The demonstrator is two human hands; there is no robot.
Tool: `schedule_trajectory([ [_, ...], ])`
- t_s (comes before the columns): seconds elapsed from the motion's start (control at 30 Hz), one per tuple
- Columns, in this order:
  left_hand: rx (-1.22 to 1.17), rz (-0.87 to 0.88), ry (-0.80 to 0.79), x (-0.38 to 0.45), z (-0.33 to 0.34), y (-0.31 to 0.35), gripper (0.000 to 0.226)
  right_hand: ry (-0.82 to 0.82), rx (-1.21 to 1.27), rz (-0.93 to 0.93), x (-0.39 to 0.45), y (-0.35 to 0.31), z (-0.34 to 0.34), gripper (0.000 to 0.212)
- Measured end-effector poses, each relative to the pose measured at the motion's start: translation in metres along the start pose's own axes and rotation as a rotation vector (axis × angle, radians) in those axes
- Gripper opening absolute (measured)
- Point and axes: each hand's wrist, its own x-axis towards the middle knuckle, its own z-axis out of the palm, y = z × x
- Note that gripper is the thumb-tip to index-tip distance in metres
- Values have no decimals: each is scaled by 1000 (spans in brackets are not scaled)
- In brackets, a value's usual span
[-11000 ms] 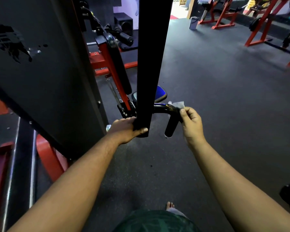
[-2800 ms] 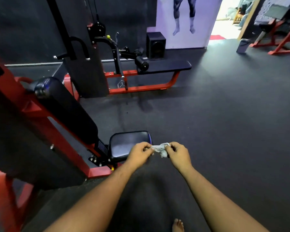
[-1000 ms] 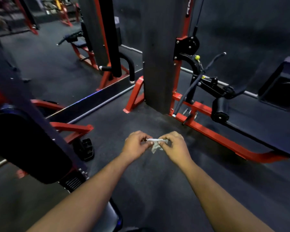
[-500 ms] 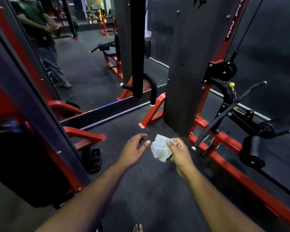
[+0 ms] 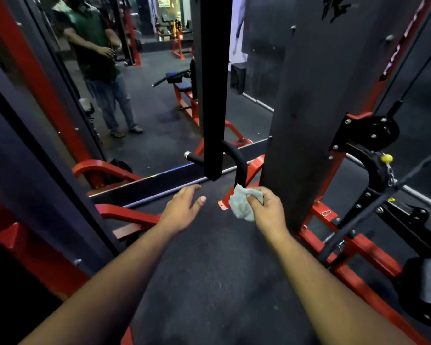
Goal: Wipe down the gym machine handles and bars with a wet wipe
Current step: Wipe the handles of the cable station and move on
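My right hand (image 5: 266, 207) grips a crumpled pale wet wipe (image 5: 243, 204) and holds it against the lower end of a curved black handle (image 5: 237, 160). That handle hangs from a flat black vertical bar (image 5: 213, 95) in the middle of the view, and its other end has a chrome cap (image 5: 187, 155). To the left, my left hand (image 5: 184, 207) hovers with fingers spread and relaxed, holding nothing, just below the bar's bottom end.
A tall black weight-stack column (image 5: 309, 108) on a red frame (image 5: 358, 260) stands right of my hand, with a pulley (image 5: 373, 133) and cable bar (image 5: 353, 222). A red and black upright (image 5: 35, 120) fills the left. A wall mirror (image 5: 139, 108) ahead shows a person.
I have stepped closer to the hanging bar. My right hand carried the wipe up to the curved handle's end, and my left hand opened and moved apart from the wipe.
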Motion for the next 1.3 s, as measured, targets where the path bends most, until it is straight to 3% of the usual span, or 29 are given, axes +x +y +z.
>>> schedule_trajectory([
  [0.13,62,-7,47,39,-5,3,53,103,-196,-248,61,-22,3,15],
  [0.2,142,28,45,58,-7,1,57,136,-233,-334,86,-35,7,29],
  [0.27,214,56,29,83,-10,-6,66,130,-314,-413,110,-48,16,41],
  [0.4,424,142,-55,141,-10,-36,95,92,-712,-581,139,-46,54,47],
  [0.5,544,247,-163,185,-7,-57,110,102,-884,-552,138,-22,89,46],
  [0.6,589,395,-303,228,-1,-72,101,219,-950,-445,135,-11,113,57],
  [0.67,543,530,-357,250,4,-79,91,285,-967,-378,146,-27,115,50],
  [0.77,419,692,-401,274,8,-84,65,212,-909,-139,172,-53,112,53],
  [0.83,374,727,-400,282,11,-84,64,196,-837,-58,182,-53,109,54],
  [1.0,321,785,-351,292,18,-91,71,500,-999,-349,150,-9,132,36],
  [1.13,353,791,-323,291,18,-90,73,560,-921,-382,144,-8,138,34],
  [1.2,380,788,-325,291,18,-91,75,506,-932,-205,164,-33,129,34],
  [1.3,375,781,-339,294,18,-91,74,287,-987,52,192,-54,117,43],
])
